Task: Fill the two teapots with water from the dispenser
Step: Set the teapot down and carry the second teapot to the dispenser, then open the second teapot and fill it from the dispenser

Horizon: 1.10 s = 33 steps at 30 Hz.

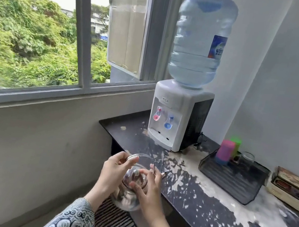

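A clear glass teapot (127,195) is held in the air in front of the dark counter, off its left edge. My left hand (114,173) grips its wire handle and upper side. My right hand (148,190) is at the teapot's mouth, with the fingers around its lid. The white water dispenser (179,116) stands at the counter's far left, with a red tap (157,114), a blue tap (169,122) and a large blue bottle (199,40) on top. Only one teapot is in view.
The dark counter (200,194) has large white flaked patches. A black tray (232,180) holds pink and green cups and a glass. A tin box (291,187) sits at the right. A window is on the left, a striped mat below.
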{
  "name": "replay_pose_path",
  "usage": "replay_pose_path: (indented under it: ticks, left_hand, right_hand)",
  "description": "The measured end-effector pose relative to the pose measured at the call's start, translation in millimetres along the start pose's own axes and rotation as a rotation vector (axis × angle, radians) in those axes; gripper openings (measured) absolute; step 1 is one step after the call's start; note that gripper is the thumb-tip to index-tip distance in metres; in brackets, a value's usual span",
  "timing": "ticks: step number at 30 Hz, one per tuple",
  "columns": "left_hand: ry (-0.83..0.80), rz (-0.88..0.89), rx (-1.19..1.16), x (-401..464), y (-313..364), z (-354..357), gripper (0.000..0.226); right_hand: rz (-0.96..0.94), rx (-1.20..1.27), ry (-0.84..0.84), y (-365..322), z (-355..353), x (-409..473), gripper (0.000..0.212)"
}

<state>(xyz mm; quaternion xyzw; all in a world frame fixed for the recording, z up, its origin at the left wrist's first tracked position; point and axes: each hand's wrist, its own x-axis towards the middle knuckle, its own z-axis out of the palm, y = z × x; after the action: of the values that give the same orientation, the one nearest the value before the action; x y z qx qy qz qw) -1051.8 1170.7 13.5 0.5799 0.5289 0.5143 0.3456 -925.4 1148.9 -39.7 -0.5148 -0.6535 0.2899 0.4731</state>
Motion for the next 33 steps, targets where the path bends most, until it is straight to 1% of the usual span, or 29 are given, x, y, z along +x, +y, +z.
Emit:
replay_pose_path:
  ticks: [2,4,5,7,8,10,12,13,14,15,16,19,20,22,25,28,30,33]
  left_hand:
    - [-0.081,0.002,0.037,43,-13,10,0.028]
    - [-0.129,0.004,0.060,80,-26,15,0.028]
    - [-0.150,-0.007,0.065,96,-33,17,0.029]
    - [-0.177,-0.046,0.043,134,-48,25,0.034]
    - [-0.194,-0.068,0.020,150,-54,27,0.037]
    - [-0.249,-0.100,0.001,189,-73,34,0.046]
    - [-0.323,-0.111,-0.010,227,-92,41,0.063]
    - [-0.354,-0.115,-0.003,240,-99,44,0.072]
    - [-0.394,-0.127,0.010,258,-108,48,0.077]
    - [-0.438,-0.133,0.035,272,-117,52,0.075]
    - [-0.488,-0.135,0.057,289,-126,57,0.069]
    - [-0.580,-0.113,0.136,324,-149,69,0.037]
    - [-0.596,-0.100,0.164,334,-157,72,0.032]
    - [-0.641,-0.095,0.174,358,-171,78,0.028]
    - [-0.654,-0.084,0.165,379,-180,84,0.028]
    - [-0.699,-0.078,0.145,398,-192,87,0.027]
    - [-0.724,-0.080,0.110,407,-198,88,0.025]
    - [-0.718,-0.087,0.066,413,-204,91,0.024]
  right_hand:
    - [0.046,-0.007,-0.014,16,0,36,0.071]
    - [0.074,-0.020,0.000,32,1,66,0.064]
    - [0.074,-0.029,0.003,38,2,79,0.056]
    - [0.091,-0.049,-0.007,58,3,113,0.029]
    - [0.099,-0.055,-0.020,66,2,127,0.027]
    - [0.128,-0.084,-0.043,86,2,159,0.033]
    - [0.178,-0.101,-0.090,104,3,188,0.026]
    - [0.203,-0.104,-0.112,110,3,197,0.025]
    - [0.226,-0.096,-0.111,120,5,210,0.026]
    - [0.261,-0.096,-0.104,127,8,219,0.027]
    - [0.296,-0.087,-0.088,137,12,233,0.028]
    - [0.377,-0.099,-0.030,151,23,262,0.029]
    - [0.392,-0.116,-0.019,155,26,270,0.030]
    - [0.429,-0.134,0.014,165,33,292,0.031]
    - [0.467,-0.122,0.065,173,41,310,0.028]
    - [0.509,-0.137,0.127,177,51,324,0.029]
    - [0.519,-0.144,0.169,179,57,329,0.031]
    - [0.514,-0.164,0.232,184,67,331,0.036]
